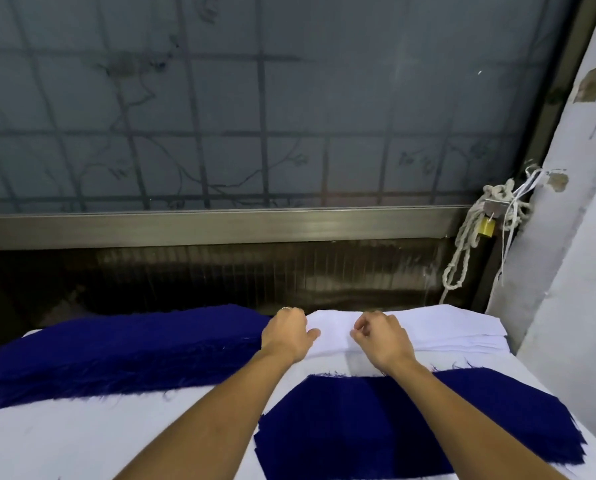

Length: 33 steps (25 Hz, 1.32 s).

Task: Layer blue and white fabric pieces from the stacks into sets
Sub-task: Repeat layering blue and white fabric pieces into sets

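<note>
Fingers of left hand (287, 336) and right hand (383, 338) curl on 1 white stack (452, 327), grip unclear, beside 1 blue stack (116, 348).

Dim, cool daylight through the frosted window (255, 98); soft shadows; sharp centre; wide-angle bending (strongest at edges).

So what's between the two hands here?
Only white cloth. It is the top of the white stack, and the left hand and right hand both rest on it, fingers curled. The head view shows this.
</note>
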Tool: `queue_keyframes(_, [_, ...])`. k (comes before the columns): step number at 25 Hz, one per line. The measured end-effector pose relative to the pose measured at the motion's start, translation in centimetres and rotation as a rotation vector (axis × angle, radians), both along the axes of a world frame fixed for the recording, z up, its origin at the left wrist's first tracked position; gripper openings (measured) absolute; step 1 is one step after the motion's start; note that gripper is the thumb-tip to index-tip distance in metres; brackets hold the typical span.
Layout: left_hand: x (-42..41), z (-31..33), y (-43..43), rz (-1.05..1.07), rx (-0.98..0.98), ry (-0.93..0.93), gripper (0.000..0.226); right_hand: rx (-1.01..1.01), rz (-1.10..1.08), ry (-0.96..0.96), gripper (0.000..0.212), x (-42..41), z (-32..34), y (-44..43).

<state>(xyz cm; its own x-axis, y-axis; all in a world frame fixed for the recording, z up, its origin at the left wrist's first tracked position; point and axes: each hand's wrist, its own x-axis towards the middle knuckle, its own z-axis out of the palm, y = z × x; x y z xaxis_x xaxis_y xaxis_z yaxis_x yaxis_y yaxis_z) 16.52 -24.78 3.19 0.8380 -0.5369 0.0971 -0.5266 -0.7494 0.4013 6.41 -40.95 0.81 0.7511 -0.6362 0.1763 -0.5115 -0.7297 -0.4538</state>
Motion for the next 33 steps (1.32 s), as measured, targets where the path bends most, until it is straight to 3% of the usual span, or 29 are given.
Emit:
queue_keyframes(5, [0.2,-1.2,-2.2,0.049,0.079,0.031,0.026,-0.109,0.049,0.027,0.016,0.8,-1.5,-0.7])
queue_keyframes(9, [0.4,-1.3,-1.9,-0.107,0.097,-0.074,0.021,-0.13,0.055,0.041,0.024,0.9,-1.9,-0.8])
queue_keyframes(12, [0.4,-1.0,-1.2,-0.262,0.082,-0.128,0.005,-0.169,0.032,0.018,0.043,0.9,-1.9,-0.9])
queue_keyframes(17, [0.0,0.5,-1.1,-0.366,-0.253,0.283,0.015,-0.055,0.13,-0.021,0.071,1.0,-0.9,-1.2])
queue_keyframes(19, [-0.3,1.2,-1.5,-0.338,-0.412,0.329,0.012,0.012,0.144,-0.041,0.067,0.9,-0.1,-1.4])
queue_keyframes(24, [-0.7,3.0,-1.4,-0.385,-0.603,0.484,0.039,0.234,0.199,-0.138,0.048,0.2,2.5,-1.7])
queue_keyframes(29, [-1.7,4.7,-0.2,-0.366,-0.591,0.408,0.015,0.306,0.212,-0.143,0.025,-0.7,4.4,-1.2])
queue_keyframes(33, [-1.5,6.5,2.1,-0.328,-0.593,0.395,0.015,0.315,0.271,-0.147,0.014,-2.4,6.2,-1.2])
